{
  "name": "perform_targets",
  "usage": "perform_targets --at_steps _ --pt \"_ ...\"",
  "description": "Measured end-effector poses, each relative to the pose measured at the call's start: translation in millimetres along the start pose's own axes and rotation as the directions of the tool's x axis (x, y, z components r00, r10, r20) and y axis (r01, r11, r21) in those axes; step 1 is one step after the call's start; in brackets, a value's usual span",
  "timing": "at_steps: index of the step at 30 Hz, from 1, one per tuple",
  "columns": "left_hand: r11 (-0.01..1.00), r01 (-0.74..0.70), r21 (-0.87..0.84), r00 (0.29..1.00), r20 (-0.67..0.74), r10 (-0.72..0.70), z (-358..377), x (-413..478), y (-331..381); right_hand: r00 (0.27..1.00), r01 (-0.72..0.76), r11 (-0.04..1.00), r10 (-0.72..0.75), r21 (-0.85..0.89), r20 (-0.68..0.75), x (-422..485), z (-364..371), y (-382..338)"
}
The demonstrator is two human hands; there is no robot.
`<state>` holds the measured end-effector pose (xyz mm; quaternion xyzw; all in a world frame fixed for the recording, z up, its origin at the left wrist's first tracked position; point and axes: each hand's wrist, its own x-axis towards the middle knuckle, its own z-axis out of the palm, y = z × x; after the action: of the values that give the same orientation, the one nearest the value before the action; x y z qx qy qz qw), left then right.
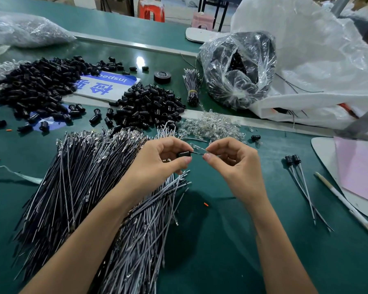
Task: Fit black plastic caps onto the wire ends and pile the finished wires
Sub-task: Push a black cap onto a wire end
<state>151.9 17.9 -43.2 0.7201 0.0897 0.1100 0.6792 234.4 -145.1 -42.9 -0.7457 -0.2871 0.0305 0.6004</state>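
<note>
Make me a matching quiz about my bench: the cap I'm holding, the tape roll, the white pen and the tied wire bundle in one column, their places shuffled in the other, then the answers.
Things
1. black cap
2. tape roll
3. white pen
4. tied wire bundle

Places
A. just left of the clear bag of caps
B. pinched in the left hand, while the right hand pinches a wire
C. far right, beside two capped wires
D. just right of the blue and white sign

Pairs: 1-B, 2-D, 3-C, 4-A
</note>
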Motion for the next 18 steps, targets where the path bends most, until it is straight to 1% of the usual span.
perform_targets --at_steps 5,11,18 --pt "1.000 -0.002 0.030 1.000 0.024 0.002 -1.0 -0.7 -1.2 1.000 0.008 1.000 -0.008 -0.018 -0.029 -0.3 -0.4 -0.4" --pt "0.999 -0.033 0.005 0.999 -0.033 0.033 -1.2 -0.3 -1.1 1.000 0.009 1.000 -0.009 0.009 -0.002 -1.0 -1.4 -1.6" --pt "0.999 -0.038 0.021 0.999 -0.008 0.038 1.6 -0.4 -2.5 1.000 0.027 1.000 -0.027 0.001 0.002 -1.3 0.7 -1.1"
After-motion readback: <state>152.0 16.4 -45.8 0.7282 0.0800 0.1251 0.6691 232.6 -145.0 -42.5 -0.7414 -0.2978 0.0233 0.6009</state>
